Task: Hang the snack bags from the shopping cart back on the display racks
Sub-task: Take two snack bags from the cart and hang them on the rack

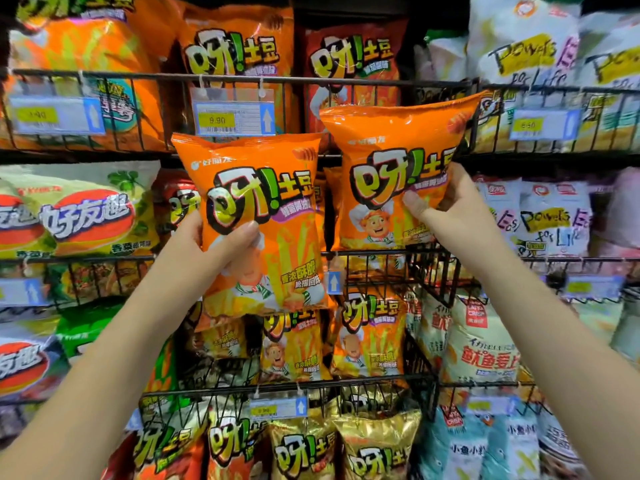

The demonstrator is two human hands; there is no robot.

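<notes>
Tiered black wire display racks [434,271]. Orange foil snack bags [239,53] above the left hand [211,244], yellow-green bags [90,216] to its left, white printed bags [547,216] right of the right hand [446,202].

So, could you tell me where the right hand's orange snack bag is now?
In the head view the orange snack bag sits right of centre, gripped by the right hand before the wire rack, beside the matching bag in the left hand.

The left hand [211,244] and right hand [446,206] are bare. Both forearms [121,341] are bare too, as far as they show. The thumbnails [411,199] are short and plain.
</notes>
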